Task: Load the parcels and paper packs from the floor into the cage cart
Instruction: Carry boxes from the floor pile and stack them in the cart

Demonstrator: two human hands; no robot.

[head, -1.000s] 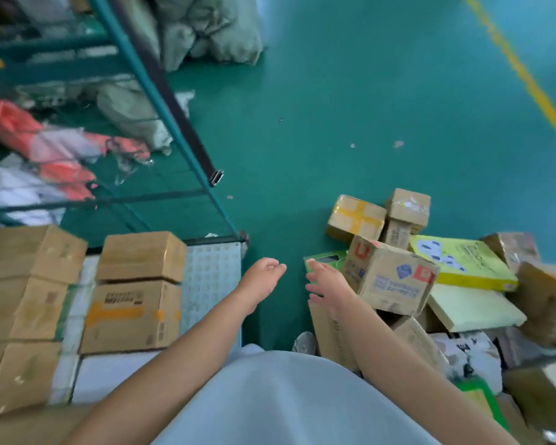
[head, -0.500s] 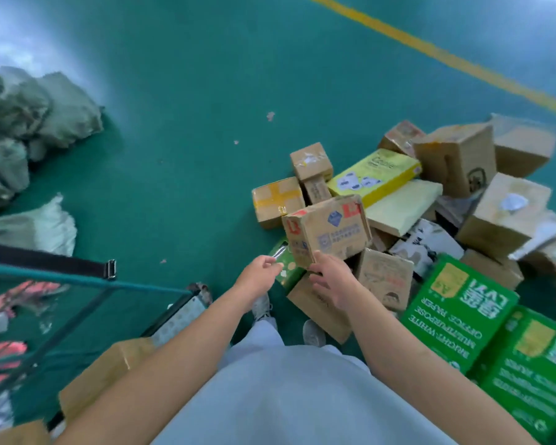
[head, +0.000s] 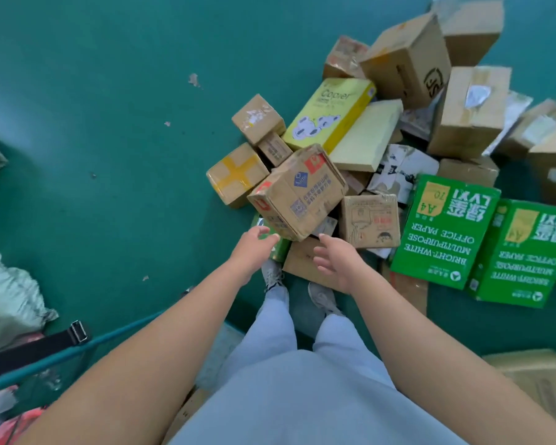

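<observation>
Both hands reach down to the pile of parcels on the green floor [head: 109,91]. The left hand [head: 252,248] and the right hand [head: 336,261] have loose, spread fingers and hold nothing. Just past them sits a brown box with red and blue labels [head: 299,191], tipped on top of other boxes, near the person's shoes [head: 323,297]. It looks like the next one to lift. A good way would be to put one hand on each side of it, low down, and lift it straight up, because it leans on the boxes under it and they may slide. A small box with yellow tape [head: 236,176] sits just to its left, and a box with a cartoon face [head: 369,221] just to its right, so the fingers have little room at the sides. Two green paper packs [head: 446,232] lie flat to the right, and a yellow paper pack [head: 329,114] lies farther off in the pile. The biggest brown boxes [head: 408,59] are at the far right. The cage cart's blue rail [head: 77,351] with a black strap [head: 29,348] is at the near left, so the box must swing left and back toward the person. The floor on the left is open, with only grey sacks [head: 10,303] near the cart. The rail is an edge to lift over, not bump. The person's own legs stand between pile and cart, so a turn of the body would help.
</observation>
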